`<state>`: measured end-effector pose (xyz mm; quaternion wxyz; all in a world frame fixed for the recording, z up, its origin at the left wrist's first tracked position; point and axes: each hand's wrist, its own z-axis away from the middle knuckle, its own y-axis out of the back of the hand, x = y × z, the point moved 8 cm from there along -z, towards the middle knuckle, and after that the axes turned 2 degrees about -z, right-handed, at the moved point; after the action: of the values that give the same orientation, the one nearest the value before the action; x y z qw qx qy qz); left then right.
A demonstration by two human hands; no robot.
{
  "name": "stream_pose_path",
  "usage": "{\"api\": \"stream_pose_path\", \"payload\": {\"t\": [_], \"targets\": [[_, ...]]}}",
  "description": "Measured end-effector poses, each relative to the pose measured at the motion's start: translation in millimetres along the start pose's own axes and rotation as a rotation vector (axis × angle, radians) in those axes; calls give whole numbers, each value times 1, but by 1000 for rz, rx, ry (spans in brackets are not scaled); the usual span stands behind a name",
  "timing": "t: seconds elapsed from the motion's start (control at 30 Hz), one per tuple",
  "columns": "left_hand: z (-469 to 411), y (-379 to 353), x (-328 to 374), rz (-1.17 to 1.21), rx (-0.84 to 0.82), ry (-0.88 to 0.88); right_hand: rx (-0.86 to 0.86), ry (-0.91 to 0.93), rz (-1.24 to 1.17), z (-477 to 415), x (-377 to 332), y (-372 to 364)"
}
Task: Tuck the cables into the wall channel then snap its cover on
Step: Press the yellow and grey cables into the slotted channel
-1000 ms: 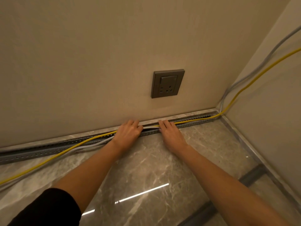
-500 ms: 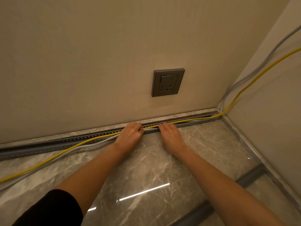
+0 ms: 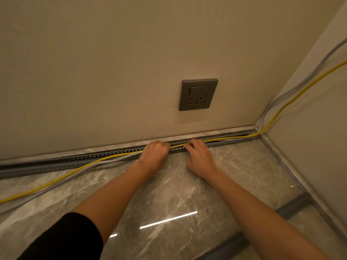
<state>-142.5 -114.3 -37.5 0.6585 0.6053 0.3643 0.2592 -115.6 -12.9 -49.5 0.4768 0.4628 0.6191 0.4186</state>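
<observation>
Head view gives me a beige wall [image 3: 112, 72] filling the upper half, meeting a side wall [image 3: 319, 147] in a corner at about 2 o'clock, with a polished grey marble floor [image 3: 169, 194] below. Along the foot of the wall runs the grey slotted wall channel [image 3: 56, 164], from 9 o'clock across to the corner, its top uncovered; I cannot see a cover anywhere. The yellow cable [image 3: 65, 178] lies on the floor from 8 o'clock, rises over the channel's front edge beside my left hand, then runs inside the channel to the corner and up the side wall. The grey cable [image 3: 105, 162] follows just beside it on the floor and climbs the same corner. My left hand [image 3: 154, 156] sits at the channel just left of centre, fingers curled down onto the cables; its grip looks clenched on them, though I cannot tell how firmly. My right hand [image 3: 200, 156] is just beside it at 1 o'clock, fingers bent onto the yellow cable at the channel's edge. A dark grey socket [image 3: 198, 94] is mounted on the wall above my right hand.
</observation>
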Motion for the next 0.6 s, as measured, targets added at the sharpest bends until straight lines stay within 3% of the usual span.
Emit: {"api": "stream_pose_path", "payload": {"t": [0.07, 0.17, 0.33, 0.6], "targets": [[-3, -4, -1, 49, -65, 38, -58, -61, -10, -10, 3, 2], [-6, -5, 1, 30, -33, 47, -165, -102, -6, -16, 2, -1], [-4, -10, -7, 144, -91, 117, -69, -25, -77, 2, -8, -4], [-4, -9, -10, 271, -107, 201, -99, -38, -58, 6, -6, -4]]}}
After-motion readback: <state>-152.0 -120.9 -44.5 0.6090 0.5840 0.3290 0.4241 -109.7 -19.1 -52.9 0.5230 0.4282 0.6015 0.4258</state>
